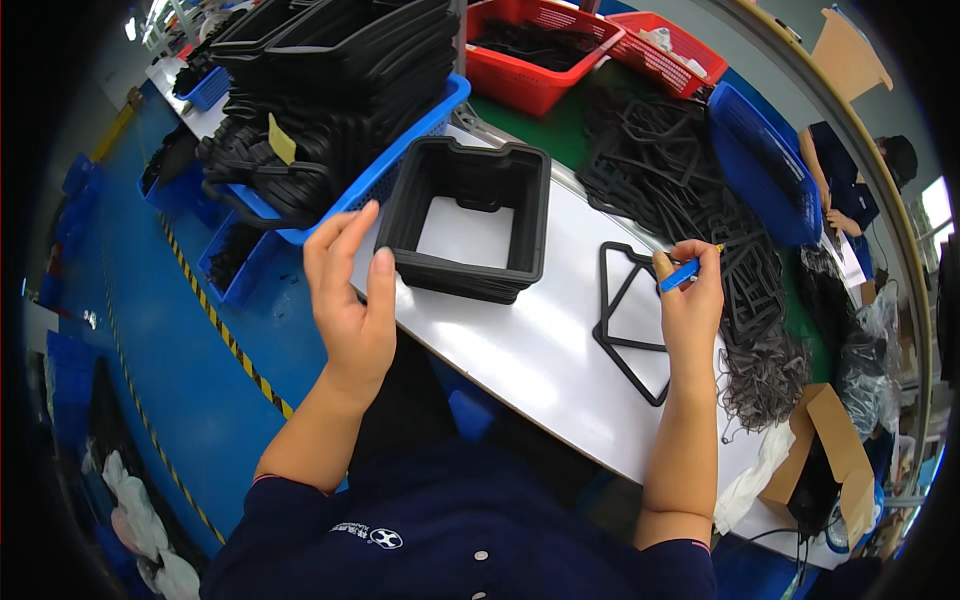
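My left hand (350, 300) is open, thumb and fingers apart, beside the near left corner of a neat stack of black rubber-like frames (520, 270). Its thumb tip overlaps that corner, and whether it touches I cannot tell. Pinched in my right hand (693, 305) is a slim blue pen-like tool (679, 276) with a yellow end. Under and left of this hand, two loose black frames (603, 300) lie crossed on the white table (500, 350).
A blue basket (380, 180) piled high with stacked frames stands at the back left. Loose frames (650, 150) heap along the right, near thin black scraps (765, 385) and an open cardboard box (840, 440). Red baskets (520, 80) sit behind. Another person (845, 185) works at far right.
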A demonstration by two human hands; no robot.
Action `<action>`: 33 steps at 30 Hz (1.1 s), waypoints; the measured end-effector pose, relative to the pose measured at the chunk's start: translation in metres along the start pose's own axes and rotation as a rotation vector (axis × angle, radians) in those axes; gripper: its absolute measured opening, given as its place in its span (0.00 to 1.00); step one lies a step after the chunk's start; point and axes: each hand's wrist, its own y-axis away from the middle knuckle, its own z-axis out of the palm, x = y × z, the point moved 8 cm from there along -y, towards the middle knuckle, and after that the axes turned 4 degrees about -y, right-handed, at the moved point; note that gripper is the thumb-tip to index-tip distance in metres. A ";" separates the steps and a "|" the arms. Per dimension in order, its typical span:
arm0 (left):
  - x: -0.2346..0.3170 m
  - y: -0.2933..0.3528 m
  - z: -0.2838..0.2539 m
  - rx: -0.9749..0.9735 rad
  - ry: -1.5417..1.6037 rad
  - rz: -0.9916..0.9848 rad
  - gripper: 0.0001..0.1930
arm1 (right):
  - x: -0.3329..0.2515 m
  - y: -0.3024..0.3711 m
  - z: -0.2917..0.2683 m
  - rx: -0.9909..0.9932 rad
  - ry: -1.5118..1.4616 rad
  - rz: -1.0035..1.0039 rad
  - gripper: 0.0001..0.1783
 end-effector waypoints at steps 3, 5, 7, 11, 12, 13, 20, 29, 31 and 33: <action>0.032 0.037 0.015 -0.173 0.149 0.158 0.15 | 0.039 0.002 -0.029 0.011 0.354 -0.057 0.16; 0.042 0.059 0.057 -0.564 0.322 0.036 0.15 | 0.062 0.007 -0.032 -0.035 0.437 0.015 0.17; 0.050 0.080 0.095 -0.810 0.400 -0.117 0.15 | 0.066 0.012 -0.030 -0.028 0.489 -0.005 0.17; 0.027 0.131 0.160 -1.043 0.707 -0.695 0.19 | 0.066 0.006 -0.029 -0.039 0.453 0.017 0.17; 0.024 0.136 0.168 -1.016 0.779 -0.774 0.21 | 0.069 0.005 -0.026 -0.058 0.395 0.056 0.17; 0.023 0.138 0.173 -1.002 0.775 -0.776 0.21 | 0.077 0.004 -0.028 -0.077 0.358 0.092 0.16; 0.066 0.108 0.150 -0.849 0.551 -0.206 0.22 | 0.040 0.004 -0.046 -0.140 -0.311 0.088 0.17; 0.087 0.062 0.098 -0.568 0.538 -0.086 0.43 | -0.138 0.037 -0.079 -0.237 -0.665 -0.390 0.25; 0.086 0.053 0.087 -0.503 0.671 -0.144 0.45 | -0.151 0.034 -0.074 -0.195 -0.738 -0.347 0.25; 0.082 0.041 0.077 -0.499 0.758 -0.197 0.45 | -0.152 0.027 -0.063 -0.162 -0.827 -0.281 0.24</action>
